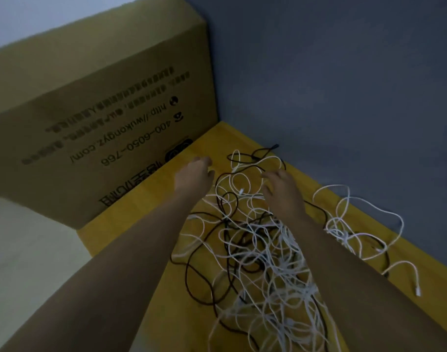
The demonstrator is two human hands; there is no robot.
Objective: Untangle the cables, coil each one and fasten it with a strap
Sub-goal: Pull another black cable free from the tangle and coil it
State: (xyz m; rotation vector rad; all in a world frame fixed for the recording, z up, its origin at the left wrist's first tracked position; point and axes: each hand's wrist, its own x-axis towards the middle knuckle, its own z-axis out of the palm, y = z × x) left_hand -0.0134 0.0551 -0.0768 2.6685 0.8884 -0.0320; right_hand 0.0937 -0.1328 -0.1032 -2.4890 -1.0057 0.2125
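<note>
A tangle of white cables (268,262) and dark cables (204,283) lies spread over a yellow surface (141,240). My left hand (194,175) reaches out over the far left edge of the tangle, fingers loosely bent, holding nothing that I can see. My right hand (283,191) hovers palm down over the far loops of the pile, fingers spread among the white strands; whether it touches them is unclear. A looser bunch of white cable (344,224) lies to the right, with a plug end (417,292) near the edge. No strap is visible.
A large cardboard box (98,118) with printed text stands at the left, against the yellow surface. A grey-blue wall (344,85) borders the surface along the right and back. Pale floor (26,250) lies at the lower left.
</note>
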